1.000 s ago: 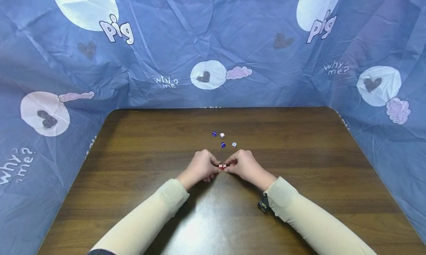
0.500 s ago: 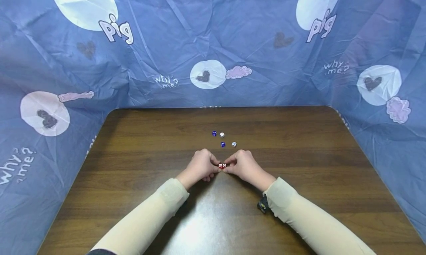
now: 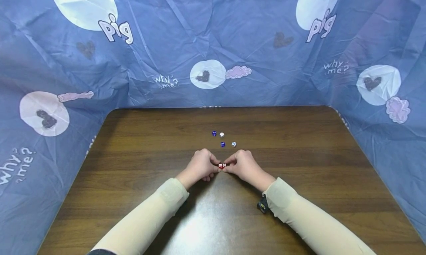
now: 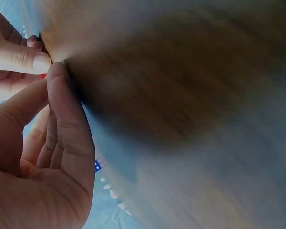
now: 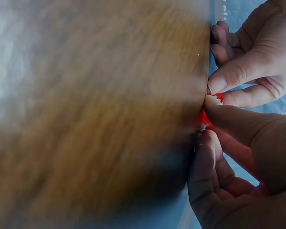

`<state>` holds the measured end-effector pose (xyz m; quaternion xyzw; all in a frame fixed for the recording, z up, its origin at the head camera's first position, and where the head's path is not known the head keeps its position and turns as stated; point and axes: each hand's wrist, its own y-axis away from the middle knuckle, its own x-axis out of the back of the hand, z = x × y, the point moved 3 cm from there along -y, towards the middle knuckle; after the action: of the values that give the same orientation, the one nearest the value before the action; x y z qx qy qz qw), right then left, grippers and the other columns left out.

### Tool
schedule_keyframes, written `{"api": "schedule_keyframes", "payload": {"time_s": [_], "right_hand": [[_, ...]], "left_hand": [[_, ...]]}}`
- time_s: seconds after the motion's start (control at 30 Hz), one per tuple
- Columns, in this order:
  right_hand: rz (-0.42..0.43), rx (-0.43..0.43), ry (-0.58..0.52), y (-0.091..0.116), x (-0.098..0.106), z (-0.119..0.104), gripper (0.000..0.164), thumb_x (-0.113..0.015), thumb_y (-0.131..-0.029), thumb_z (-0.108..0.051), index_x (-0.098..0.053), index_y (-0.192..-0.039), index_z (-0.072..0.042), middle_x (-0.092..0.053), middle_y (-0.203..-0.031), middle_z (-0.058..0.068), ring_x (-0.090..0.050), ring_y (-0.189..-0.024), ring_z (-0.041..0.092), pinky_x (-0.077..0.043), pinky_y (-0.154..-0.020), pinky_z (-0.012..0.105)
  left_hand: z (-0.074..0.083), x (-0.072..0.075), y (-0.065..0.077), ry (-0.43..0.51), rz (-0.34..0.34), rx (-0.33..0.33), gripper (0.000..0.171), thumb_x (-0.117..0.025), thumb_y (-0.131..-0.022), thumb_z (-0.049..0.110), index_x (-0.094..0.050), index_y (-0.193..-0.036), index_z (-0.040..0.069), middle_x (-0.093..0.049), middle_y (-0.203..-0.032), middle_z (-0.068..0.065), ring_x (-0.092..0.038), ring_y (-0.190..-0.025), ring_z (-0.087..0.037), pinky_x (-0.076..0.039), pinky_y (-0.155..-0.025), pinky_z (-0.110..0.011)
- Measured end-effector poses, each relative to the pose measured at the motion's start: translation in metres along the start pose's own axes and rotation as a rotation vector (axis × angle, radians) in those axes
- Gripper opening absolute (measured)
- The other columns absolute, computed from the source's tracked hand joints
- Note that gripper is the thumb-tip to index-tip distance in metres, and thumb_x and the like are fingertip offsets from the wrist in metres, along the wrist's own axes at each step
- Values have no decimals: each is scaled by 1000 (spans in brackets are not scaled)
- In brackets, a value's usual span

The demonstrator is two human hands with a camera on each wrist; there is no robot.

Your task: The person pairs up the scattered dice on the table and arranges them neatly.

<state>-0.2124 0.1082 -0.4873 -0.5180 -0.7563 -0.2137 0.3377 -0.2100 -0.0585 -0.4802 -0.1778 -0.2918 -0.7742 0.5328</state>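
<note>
Two red dice with white pips sit side by side at the middle of the table: the left red die (image 3: 220, 166) and the right red die (image 3: 224, 165). My left hand (image 3: 201, 166) pinches the left one between thumb and fingers. From the other side, my right hand (image 3: 245, 167) pinches the right one. In the right wrist view, red die surface (image 5: 206, 117) shows between the two hands' fingertips, down at the tabletop. Only a sliver of red die (image 4: 43, 76) appears in the left wrist view, mostly covered by fingers.
Beyond the hands lie two blue dice, a far blue die (image 3: 214, 133) and a nearer blue die (image 3: 223, 144), plus a far white die (image 3: 222, 135) and a nearer white die (image 3: 234, 144). The wooden table (image 3: 149, 136) meets a blue printed cloth (image 3: 149, 55) at its back and sides.
</note>
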Motion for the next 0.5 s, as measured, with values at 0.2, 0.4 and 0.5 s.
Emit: {"api": "schedule_keyframes", "payload": {"time_s": [0.2,0.4,0.5], "right_hand": [[-12,-8,7,0,0,0,14,-91,-78,-16,-82,-90,-14,-61,-59,-13,-55,-55,4,-46,-51,24],[-13,-15,1,-1,0,1,14,-91,-78,-16,-82,-90,-13,-61,-58,-13,-53,-53,3,-43,-48,23],[-9,-15,0,-1,-1,1,15,-91,-77,-15,-82,-90,-13,-61,-59,-12,-53,-53,3,-43,-48,23]], "left_hand": [[0,1,-1,-9,-8,3,17,-86,-81,5,-80,-96,5,-65,-54,-9,-64,-42,-21,-56,-39,-32],[0,10,0,-10,-12,-20,24,-88,-78,2,-78,-101,1,-66,-57,-8,-65,-45,-23,-56,-41,-33],[-1,18,-1,-29,0,-17,25,-88,-78,2,-78,-101,0,-67,-58,-7,-66,-46,-24,-56,-41,-32]]}}
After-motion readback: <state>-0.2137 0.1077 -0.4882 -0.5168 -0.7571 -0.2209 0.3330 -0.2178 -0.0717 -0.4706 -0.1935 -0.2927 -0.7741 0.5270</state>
